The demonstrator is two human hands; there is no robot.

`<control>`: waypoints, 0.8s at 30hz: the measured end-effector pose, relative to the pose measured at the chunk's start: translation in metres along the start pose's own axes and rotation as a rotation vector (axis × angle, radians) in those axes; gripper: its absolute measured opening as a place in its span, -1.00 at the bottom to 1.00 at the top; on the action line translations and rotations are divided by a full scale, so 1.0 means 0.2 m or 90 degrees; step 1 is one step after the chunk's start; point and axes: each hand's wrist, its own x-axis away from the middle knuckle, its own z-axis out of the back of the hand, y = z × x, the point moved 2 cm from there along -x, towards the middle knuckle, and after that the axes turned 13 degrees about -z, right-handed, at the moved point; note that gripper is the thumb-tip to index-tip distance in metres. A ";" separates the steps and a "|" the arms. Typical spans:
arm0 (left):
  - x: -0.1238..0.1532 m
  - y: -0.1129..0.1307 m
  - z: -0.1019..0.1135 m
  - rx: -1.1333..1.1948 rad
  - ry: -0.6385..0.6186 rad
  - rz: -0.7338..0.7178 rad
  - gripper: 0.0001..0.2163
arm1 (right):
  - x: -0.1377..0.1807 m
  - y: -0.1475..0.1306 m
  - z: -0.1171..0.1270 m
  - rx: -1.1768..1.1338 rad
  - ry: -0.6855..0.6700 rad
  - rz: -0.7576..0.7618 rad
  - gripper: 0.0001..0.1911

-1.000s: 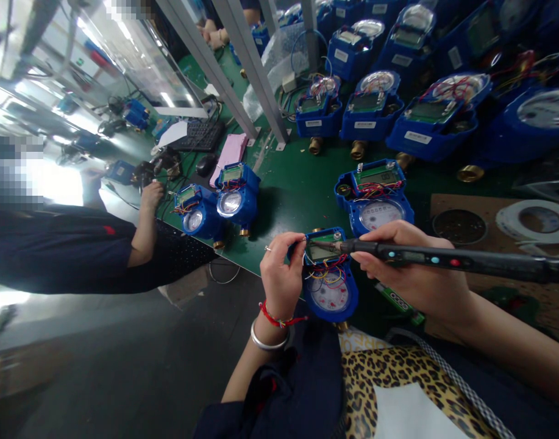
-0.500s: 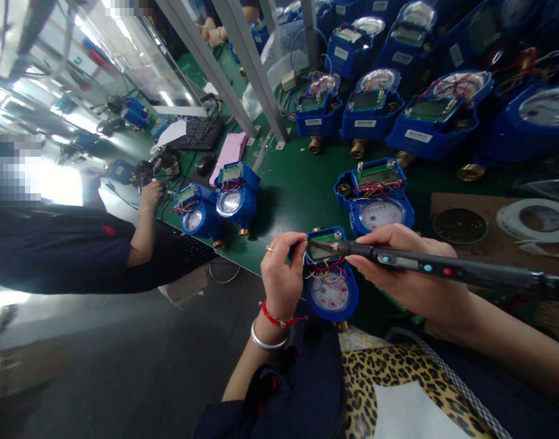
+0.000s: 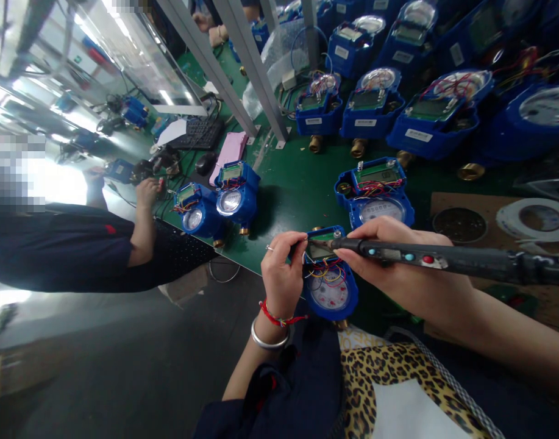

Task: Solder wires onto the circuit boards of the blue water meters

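A blue water meter (image 3: 331, 291) with an open top lies in front of me, showing its green circuit board, display and loose red and yellow wires (image 3: 333, 268). My left hand (image 3: 283, 271) is closed in a pinch at the board's left edge, on what looks like a thin wire; the fingertips hide most of it. In my right hand (image 3: 398, 259) is a black soldering iron (image 3: 393, 252), held like a pen. Its tip points left across the display, close to my left fingertips; whether it touches the board I cannot tell.
Another open blue meter (image 3: 382, 210) lies just behind. Several meters (image 3: 364, 116) stand in rows at the back right. Two meters (image 3: 236, 198) sit left, near a pink paper pad (image 3: 228, 157). A tape roll (image 3: 535, 221) lies right. A co-worker's hand (image 3: 147, 194) is at far left.
My right hand and the soldering iron have shifted slightly, and the iron's handle has swung a little upward in view. My left hand and the meter stay in place.
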 end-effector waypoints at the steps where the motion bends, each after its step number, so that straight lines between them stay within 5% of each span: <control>1: 0.00 0.00 0.00 0.000 0.000 0.000 -0.92 | 0.00 0.00 0.00 0.000 0.004 0.001 -0.79; 24: 0.01 -0.02 0.00 0.004 -0.009 0.006 -0.91 | 0.02 0.02 0.02 -0.021 0.010 -0.024 -0.78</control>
